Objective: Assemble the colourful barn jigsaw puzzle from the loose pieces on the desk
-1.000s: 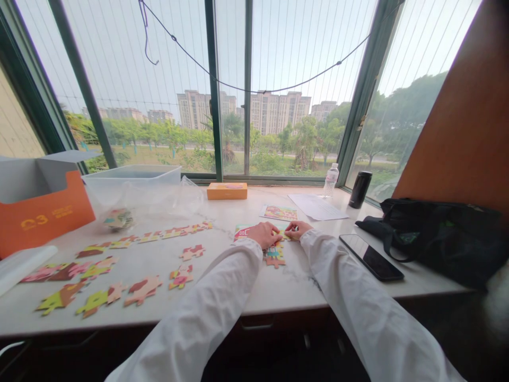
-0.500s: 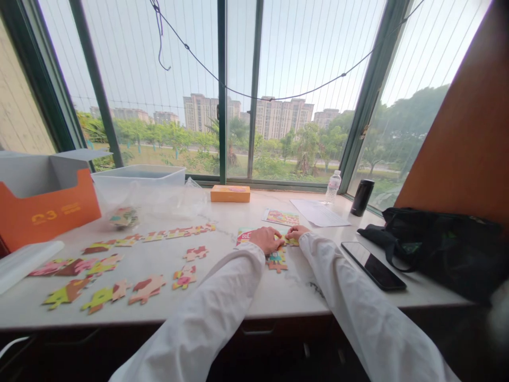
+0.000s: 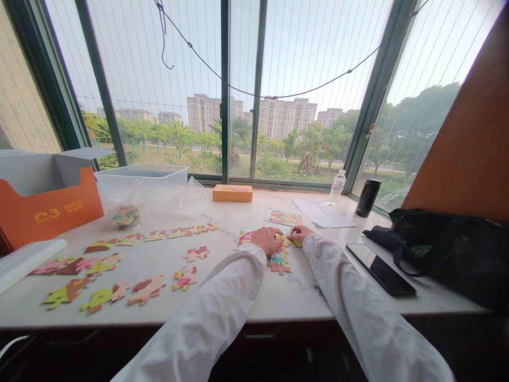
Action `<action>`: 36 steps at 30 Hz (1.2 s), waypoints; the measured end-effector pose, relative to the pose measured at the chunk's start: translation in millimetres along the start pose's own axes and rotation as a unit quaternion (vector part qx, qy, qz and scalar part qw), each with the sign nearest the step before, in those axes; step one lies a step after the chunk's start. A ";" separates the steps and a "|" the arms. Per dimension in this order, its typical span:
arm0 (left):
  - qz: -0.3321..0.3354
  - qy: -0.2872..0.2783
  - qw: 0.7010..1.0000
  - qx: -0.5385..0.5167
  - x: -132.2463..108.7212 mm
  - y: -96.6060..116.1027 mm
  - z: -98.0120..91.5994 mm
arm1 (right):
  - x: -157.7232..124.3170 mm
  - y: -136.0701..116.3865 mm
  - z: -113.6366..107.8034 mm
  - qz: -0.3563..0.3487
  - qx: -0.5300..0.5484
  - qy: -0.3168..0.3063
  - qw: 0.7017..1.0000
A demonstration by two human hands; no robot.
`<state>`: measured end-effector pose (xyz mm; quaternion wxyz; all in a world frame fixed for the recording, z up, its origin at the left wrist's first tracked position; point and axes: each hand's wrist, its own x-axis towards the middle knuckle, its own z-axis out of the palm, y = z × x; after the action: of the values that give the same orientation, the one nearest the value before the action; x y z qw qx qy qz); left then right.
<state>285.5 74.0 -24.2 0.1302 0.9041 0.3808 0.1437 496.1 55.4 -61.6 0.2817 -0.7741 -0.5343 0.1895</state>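
Pale marble-look worktop (image 3: 159, 249) carries the colourful part-joined jigsaw section (image 3: 279, 261) near its mid-front edge. The left hand (image 3: 267, 240) lies over it, fingers curled down, grip not discernible; the right hand (image 3: 301, 232) pinches narrowly a yellow-green jigsaw piece (image 3: 291, 242). Risk: uneven pressure may buckle the joined section; sleeves may drag it. Black fabric bag (image 3: 437, 244) and black smartphone (image 3: 380, 268) crowd the right end; loose cardboard jigsaw pieces (image 3: 99, 265) lie well left.

multicoloured puzzle pieces (image 3: 278, 260), seemingly marbled white table (image 3: 246, 286)
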 end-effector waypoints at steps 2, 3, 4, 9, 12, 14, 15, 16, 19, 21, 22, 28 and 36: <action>0.001 -0.003 1.000 -0.002 0.2 0.3 -0.8 | -3.7 0.5 -1.4 -0.011 0.009 -0.012 1.000; 0.001 -0.005 1.000 -0.003 0.3 0.3 -1.2 | -5.5 0.2 -2.3 -0.015 0.011 -0.016 1.000; 0.001 -0.007 1.000 -0.004 0.2 0.3 -1.5 | -7.3 -0.4 -3.3 -0.018 0.012 -0.018 1.000; 0.001 -0.006 1.000 -0.008 0.2 -0.9 -0.5 | -16.1 -6.0 -9.7 -0.021 0.003 -0.004 1.000; 0.017 -0.004 1.000 0.001 0.2 -1.9 0.7 | -21.7 -8.6 -14.0 -0.011 -0.011 0.019 1.000; 0.023 -0.003 1.000 0.010 -0.3 -1.6 0.9 | -25.5 -10.3 -16.1 0.000 -0.058 0.052 0.997; 0.026 -0.002 1.000 0.012 -0.8 -0.9 0.8 | -27.2 -11.3 -16.9 0.004 -0.084 0.067 0.994; 0.029 -0.002 0.999 0.015 -1.4 0.0 0.5 | -28.7 -12.4 -17.6 0.005 -0.106 0.080 0.991; 0.032 0.001 0.999 0.030 -3.9 3.9 -0.9 | -30.9 -15.1 -21.0 0.001 -0.120 0.109 0.987; 0.023 0.004 0.999 0.047 -5.1 6.6 -2.0 | -30.6 -14.6 -25.3 0.015 -0.136 0.140 0.981; 0.016 0.004 0.998 0.055 -5.4 7.6 -2.4 | -30.1 -13.0 -28.1 0.036 -0.150 0.151 0.976; 0.005 0.000 0.997 0.077 -4.0 8.2 -1.9 | -25.3 8.1 -42.1 0.166 -0.188 0.146 0.957; 0.020 0.002 0.996 0.091 -2.5 3.8 -2.9 | -23.3 12.9 -45.2 0.174 -0.163 0.166 0.957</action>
<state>285.3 70.0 -20.6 0.0440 0.9195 0.3740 0.1127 523.9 19.6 -35.2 0.1992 -0.9111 -0.3605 0.0152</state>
